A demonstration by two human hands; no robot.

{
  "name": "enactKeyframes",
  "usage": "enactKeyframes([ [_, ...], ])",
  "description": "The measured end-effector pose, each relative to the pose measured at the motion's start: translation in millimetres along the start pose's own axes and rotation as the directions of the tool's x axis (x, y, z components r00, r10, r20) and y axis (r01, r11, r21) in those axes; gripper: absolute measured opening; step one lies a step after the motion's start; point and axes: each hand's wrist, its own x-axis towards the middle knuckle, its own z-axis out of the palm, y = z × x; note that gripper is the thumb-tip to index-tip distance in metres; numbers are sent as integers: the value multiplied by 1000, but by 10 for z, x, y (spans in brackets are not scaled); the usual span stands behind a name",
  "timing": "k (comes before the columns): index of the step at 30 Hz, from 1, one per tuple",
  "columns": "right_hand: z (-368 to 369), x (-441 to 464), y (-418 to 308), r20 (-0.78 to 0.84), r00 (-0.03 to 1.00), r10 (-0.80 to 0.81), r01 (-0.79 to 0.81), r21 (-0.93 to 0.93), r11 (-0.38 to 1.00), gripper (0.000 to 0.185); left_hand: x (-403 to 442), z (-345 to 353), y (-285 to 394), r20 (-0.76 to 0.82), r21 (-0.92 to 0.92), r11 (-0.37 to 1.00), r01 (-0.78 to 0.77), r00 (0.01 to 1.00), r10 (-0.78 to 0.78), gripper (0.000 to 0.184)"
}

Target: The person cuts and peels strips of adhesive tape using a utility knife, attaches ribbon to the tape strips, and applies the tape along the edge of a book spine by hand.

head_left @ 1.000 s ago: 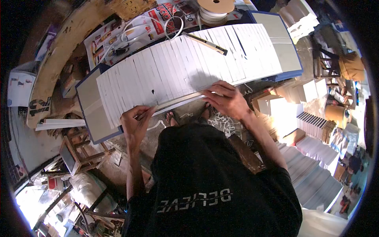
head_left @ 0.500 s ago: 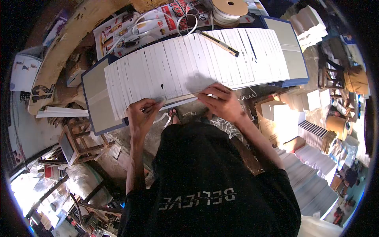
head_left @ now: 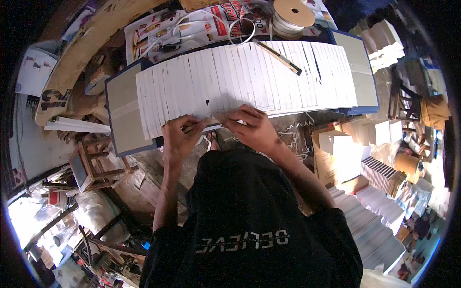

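Observation:
A long row of white book blocks (head_left: 192, 79), packed side by side with thin dark gaps, lies across in front of me. At its near edge my left hand (head_left: 181, 134) is closed in a pinch on a narrow pale strip (head_left: 213, 122). Close beside it, my right hand (head_left: 252, 127) pinches the same strip, thumb and fingers together; its far end is hidden. A cutter knife (head_left: 281, 58) with a black end rests on top of the row. Grey boards with blue edges, one on the left (head_left: 126, 108) and one on the right (head_left: 354, 67), flank the row.
Behind the row, a spool of white tape (head_left: 288, 31) and loose loops of tape lie on a printed poster (head_left: 175, 26). A wooden stool (head_left: 96, 165) stands at left. Paper stacks (head_left: 370, 230) and cartons (head_left: 331, 141) fill the right side. White scraps lie on the floor.
My right hand has moved left along the near edge, closer to my left hand. Both hands stay pinched. The view has shifted slightly.

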Motion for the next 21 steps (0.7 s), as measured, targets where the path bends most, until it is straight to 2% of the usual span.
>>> enactKeyframes([
  [1, 53, 16, -1, 7, 1000, -25, 25, 3, 1000, 25, -3, -10, 21, 5, 16, 999, 31, 999, -31, 24],
  [2, 89, 25, -27, -7, 1000, 15, -15, 23, 1000, 24, 9, 10, -55, -1, 13, 999, 35, 999, -35, 24],
  [4, 100, 34, -36, -20, 1000, 2, -1, 28, 1000, 23, 40, 50, -183, -11, -155, 988, 2, 1000, -4, 25],
  [5, 100, 41, -37, -38, 999, -4, 5, 31, 999, 23, 22, 62, -235, -23, -159, 987, 6, 1000, -10, 25],
  [7, 70, 67, -49, -24, 1000, -12, 14, 45, 999, 24, -50, 27, -47, -20, -46, 996, 75, 997, -76, 24],
  [9, 66, 78, -60, -13, 1000, -20, 21, 59, 998, 25, -138, -39, 123, -79, -19, 997, 75, 994, -77, 23],
  [11, 103, 53, -77, 12, 1000, -4, 5, -32, 999, 28, -161, -83, 57, -129, 9, 997, 77, 989, -75, 23],
  [13, 193, -23, -65, -4, 1000, 10, -11, -53, 999, 33, -131, -95, -94, -153, -50, 993, -104, 984, 95, 22],
  [14, 221, -43, -58, -27, 999, 29, -31, -79, 996, 37, -135, -100, -140, -161, -55, 993, -100, 983, 90, 22],
  [16, 199, -2, -72, -22, 1000, 12, -13, -71, 997, 36, -142, -210, 17, -26, -24, 1000, -9, 1000, 8, 21],
  [21, 171, -15, -28, -5, 1000, -11, 10, -51, 999, 36, -104, -342, 118, 42, 22, 999, 25, 999, -26, 20],
])
